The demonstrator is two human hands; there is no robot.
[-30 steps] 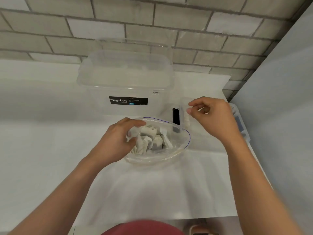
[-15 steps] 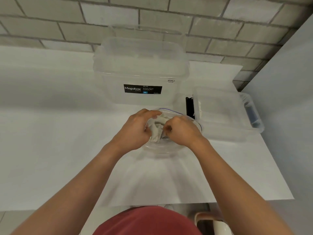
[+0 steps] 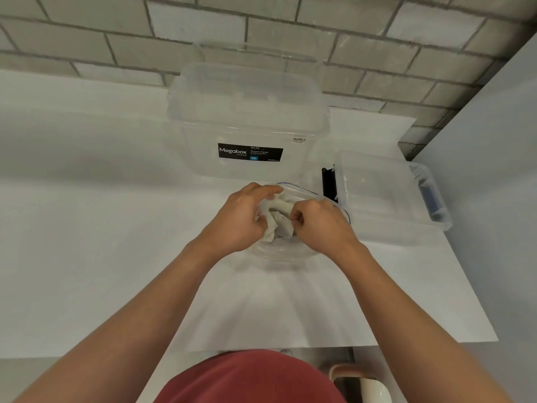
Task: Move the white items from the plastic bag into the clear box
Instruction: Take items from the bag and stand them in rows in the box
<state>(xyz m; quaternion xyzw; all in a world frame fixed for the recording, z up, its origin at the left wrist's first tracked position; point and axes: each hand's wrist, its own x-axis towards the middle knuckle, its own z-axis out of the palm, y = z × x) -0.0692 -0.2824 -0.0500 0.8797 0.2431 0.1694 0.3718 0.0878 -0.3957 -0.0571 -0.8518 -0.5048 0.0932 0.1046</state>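
Observation:
A clear plastic bag (image 3: pixel 286 251) with a blue zip line sits on the white table, holding several white items (image 3: pixel 279 216). My left hand (image 3: pixel 241 219) grips the bag's left rim and the white items there. My right hand (image 3: pixel 319 223) is inside the bag's mouth from the right, fingers closed on a white item. A small clear box (image 3: pixel 386 196) with dark clips lies just right of the bag, with a little white visible inside. The bag's contents are mostly hidden by my hands.
A large clear Megabox storage tub (image 3: pixel 250 117) with a lid stands behind the bag against a brick wall. The white table (image 3: pixel 87 228) ends at a grey wall on the right. A cream chair part (image 3: pixel 360 382) shows below the table edge.
One second ago my right hand was raised by the small box; it has come down into the bag beside my left hand. The view has shifted, showing the whole small box.

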